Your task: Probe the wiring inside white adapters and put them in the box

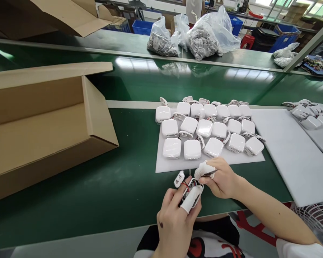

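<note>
Head camera: on the near side of the white board (177,166), which carries rows of white cases (192,149), the left hand (174,216) pinches an open case (193,183); a small white piece (179,179) sticks out beside it on red wires (185,185). The right hand (222,181) presses its covered fingers together at the rim, whatever lies between them being unclear. The step looks like fitting the insides; the next move probably calls for keeping wires clear of the rim.
</note>
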The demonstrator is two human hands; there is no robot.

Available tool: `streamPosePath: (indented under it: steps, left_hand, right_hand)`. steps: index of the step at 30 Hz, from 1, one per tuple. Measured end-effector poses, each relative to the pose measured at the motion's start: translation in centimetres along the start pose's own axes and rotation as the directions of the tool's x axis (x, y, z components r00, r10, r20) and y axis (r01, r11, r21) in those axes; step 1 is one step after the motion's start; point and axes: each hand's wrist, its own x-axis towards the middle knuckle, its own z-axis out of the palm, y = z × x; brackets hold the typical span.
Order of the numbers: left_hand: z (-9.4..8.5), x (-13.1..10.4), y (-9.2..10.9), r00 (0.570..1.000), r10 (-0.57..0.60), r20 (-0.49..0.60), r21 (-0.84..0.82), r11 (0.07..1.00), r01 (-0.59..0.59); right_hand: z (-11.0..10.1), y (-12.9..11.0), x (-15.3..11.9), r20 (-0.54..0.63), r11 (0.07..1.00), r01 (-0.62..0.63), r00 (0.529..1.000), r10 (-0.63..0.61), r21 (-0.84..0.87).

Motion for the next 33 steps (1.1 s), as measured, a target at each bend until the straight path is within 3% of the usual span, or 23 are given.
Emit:
streamPosePath:
  steps: [9,15,18,23,29,31,33]
  left_hand:
    - [-0.3,0.6,0.5,1.0,-0.017,-0.024,-0.016,1.0,0.017]
    - [-0.3,0.4,0.3,1.0,-0.016,0.013,-0.009,1.0,0.016]
    - [-0.3,0.2,0.2,0.999,-0.029,0.032,-0.01,1.0,0.03]
    - [-0.2,0.2,0.4,1.0,-0.019,-0.006,0.003,1.0,0.019]
    - [0.4,-0.5,0.6,0.987,-0.001,-0.161,-0.04,0.999,-0.005]
    - [0.6,-0.7,0.5,0.985,0.0,-0.174,-0.051,0.999,-0.01]
    - [0.6,-0.7,0.5,0.983,0.023,-0.184,-0.03,0.999,-0.029]
  right_hand:
    - [-0.2,0.1,0.0,-0.001,1.0,0.008,1.0,-0.008,0.01]
    - [-0.2,0.0,0.2,0.133,0.994,0.023,0.991,-0.008,-0.11]
    - [0.1,-0.2,-0.1,0.142,0.989,0.027,0.99,-0.006,-0.144]
    - [1.0,-0.7,-0.6,0.104,0.971,-0.068,0.99,0.094,-0.229]
    - [1.6,-1.3,-0.8,0.081,0.944,-0.142,0.982,0.173,-0.298]
    - [1.2,-1.5,-0.8,0.016,0.958,-0.122,0.991,0.13,-0.258]
    - [0.7,-1.6,-0.8,-0.137,0.975,-0.124,0.986,0.1,-0.186]
